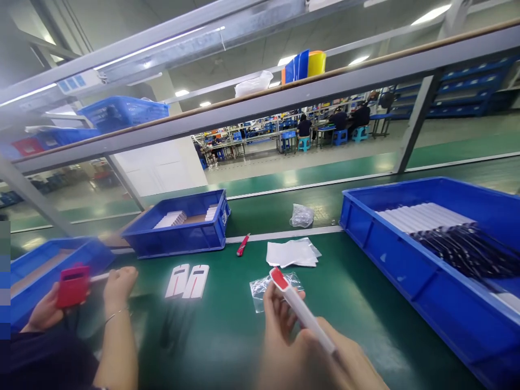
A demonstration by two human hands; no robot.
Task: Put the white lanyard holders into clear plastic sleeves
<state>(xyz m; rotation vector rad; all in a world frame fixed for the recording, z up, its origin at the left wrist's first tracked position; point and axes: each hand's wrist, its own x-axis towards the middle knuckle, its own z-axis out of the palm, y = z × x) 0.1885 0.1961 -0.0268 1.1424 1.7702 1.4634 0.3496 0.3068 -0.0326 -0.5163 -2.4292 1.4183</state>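
Observation:
My left hand [279, 314] and my right hand [345, 360] are low in the middle of the view, both blurred. Together they hold a long white stick with a red end [298, 306], tilted with the red end up and to the left. The left hand's fingers curl against the stick's upper part. Lower down, the right hand wraps round it. Just behind the stick, a clear plastic bag [260, 288] lies flat on the green belt [227, 336].
A co-worker's hands [117, 287] at the left hold a red block [73, 285]. Two white flat pieces [187, 280], a pile of bags [291, 253], a small red tool [242, 245] and a crumpled bag [301, 215] lie on the belt. Blue bins stand right [406, 281], centre [179, 238] and left [49, 254].

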